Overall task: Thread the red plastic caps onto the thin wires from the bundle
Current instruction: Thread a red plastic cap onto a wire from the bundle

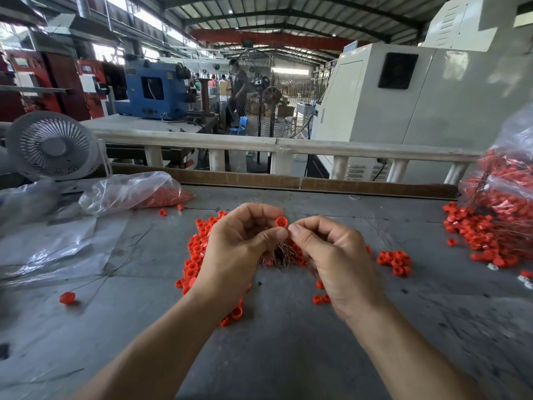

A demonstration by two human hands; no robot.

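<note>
On table (288,356) — bagged (129,192) red caps (164,197)

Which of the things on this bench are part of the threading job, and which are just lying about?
In the job:
- red cap, pinched between left hand and right hand
- wire bundle
- loose cap pile

Lying about:
- desk fan
- empty plastic sheet
</note>
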